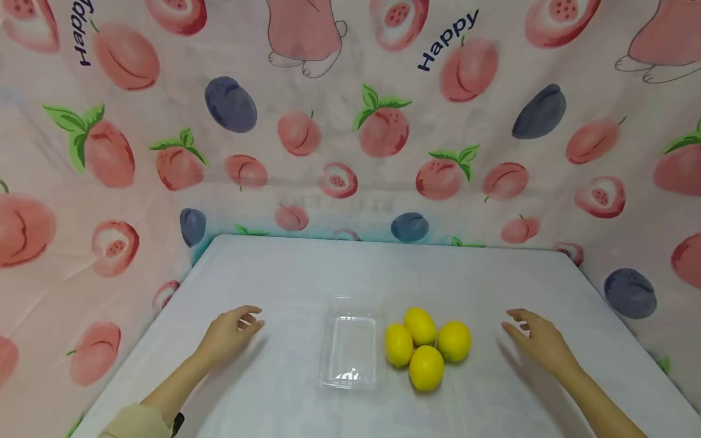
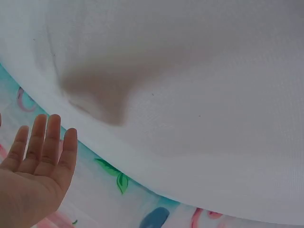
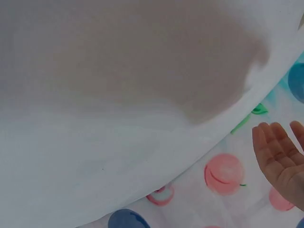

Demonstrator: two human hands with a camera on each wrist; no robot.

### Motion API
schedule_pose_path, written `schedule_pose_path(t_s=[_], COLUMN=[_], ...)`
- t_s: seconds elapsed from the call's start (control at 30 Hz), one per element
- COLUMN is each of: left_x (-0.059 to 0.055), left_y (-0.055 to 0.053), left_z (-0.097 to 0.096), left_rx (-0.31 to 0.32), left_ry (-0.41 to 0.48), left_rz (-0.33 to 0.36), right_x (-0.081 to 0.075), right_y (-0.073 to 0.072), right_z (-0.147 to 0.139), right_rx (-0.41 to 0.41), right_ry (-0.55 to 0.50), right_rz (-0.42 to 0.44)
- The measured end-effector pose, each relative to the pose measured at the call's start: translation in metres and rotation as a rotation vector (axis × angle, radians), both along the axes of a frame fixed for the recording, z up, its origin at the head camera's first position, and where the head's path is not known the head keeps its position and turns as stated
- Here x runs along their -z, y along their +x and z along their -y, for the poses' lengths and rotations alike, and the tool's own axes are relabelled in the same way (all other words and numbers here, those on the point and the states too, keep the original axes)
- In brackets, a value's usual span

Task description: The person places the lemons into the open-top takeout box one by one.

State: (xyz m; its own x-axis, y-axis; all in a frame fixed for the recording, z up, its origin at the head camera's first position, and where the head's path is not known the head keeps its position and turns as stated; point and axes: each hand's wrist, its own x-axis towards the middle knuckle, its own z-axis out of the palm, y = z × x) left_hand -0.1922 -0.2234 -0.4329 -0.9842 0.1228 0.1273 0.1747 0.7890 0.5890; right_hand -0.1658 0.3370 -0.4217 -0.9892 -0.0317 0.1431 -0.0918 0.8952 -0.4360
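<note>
while the left hand (image 1: 232,333) and right hand (image 1: 539,342) hover relaxed, gripping nothing, work looks unstarted: all four lemons (image 1: 426,359), left of the right hand, lie outside the container (image 1: 353,350).

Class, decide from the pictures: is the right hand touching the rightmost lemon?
Apart. The head view plainly shows white tabletop between the right hand and the rightmost lemon.

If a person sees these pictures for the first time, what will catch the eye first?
The four yellow lemons would probably stand out first, grouped on the white table just right of a clear plastic box. Next comes the fruit-printed cloth behind the table. The left hand and right hand, both holding nothing, frame the scene from either side.
</note>
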Motion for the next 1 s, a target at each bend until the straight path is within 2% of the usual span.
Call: schedule_pose_path(t_s=[0.17, 0.3, 0.4, 0.53, 0.63, 0.83, 1.0], left_x=[0.003, 0.001, -0.003, -0.011, -0.013, -0.012, -0.021], left_y=[0.002, -0.002, -0.005, -0.01, -0.012, -0.016, -0.018], left_z=[-0.005, -0.009, -0.009, -0.007, -0.005, -0.005, -0.008], left_rx=[-0.045, -0.046, -0.01, 0.012, 0.002, -0.007, -0.016], left_ry=[0.082, 0.194, 0.325, 0.488, 0.548, 0.696, 0.777], left_rz=[0.004, 0.001, 0.091, 0.28, 0.372, 0.497, 0.57], right_x=[0.001, -0.005, -0.01, -0.016, -0.018, -0.024, -0.03], right_y=[0.004, 0.003, 0.002, 0.0, -0.002, -0.008, -0.018], right_z=[0.005, 0.009, 0.012, 0.016, 0.018, 0.02, 0.02], right_rx=[0.02, 0.016, 0.017, 0.008, 0.008, 0.006, -0.013], right_ry=[-0.04, -0.083, -0.124, -0.266, -0.388, -0.57, -0.616], right_rz=[-0.003, -0.039, -0.022, 0.08, 0.184, 0.403, 0.521])
